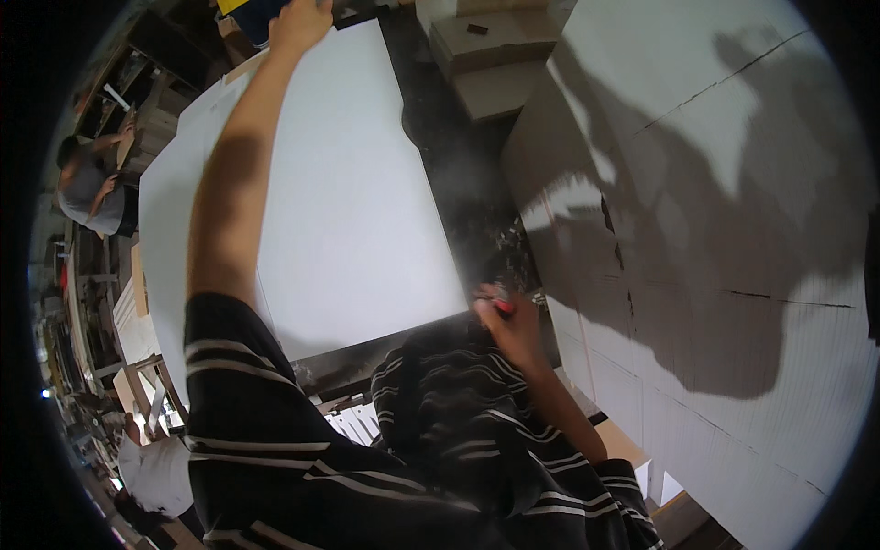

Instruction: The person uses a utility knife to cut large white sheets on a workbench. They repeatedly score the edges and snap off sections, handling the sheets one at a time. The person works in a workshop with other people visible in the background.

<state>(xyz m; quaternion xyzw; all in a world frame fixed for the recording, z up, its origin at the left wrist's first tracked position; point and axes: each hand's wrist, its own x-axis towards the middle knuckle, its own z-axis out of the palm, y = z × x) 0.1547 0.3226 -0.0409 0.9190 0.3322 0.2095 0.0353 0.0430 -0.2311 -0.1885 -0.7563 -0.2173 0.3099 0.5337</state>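
Note:
A large white panel lies flat in front of me. My left arm reaches across it, and my left hand is closed over its far edge; the fingertips are partly cut off by the top of the picture. At the near right corner of the panel, my right hand is closed around a small red-handled tool. The working end of that tool is blurred, so its kind does not show. Another white panel lies to the left, partly behind my left arm.
To the right stands a tall stack of white boards with my shadow on it. Brown board pieces are stacked at the far right. Chips litter the dark surface. One person works at the far left; another is lower left.

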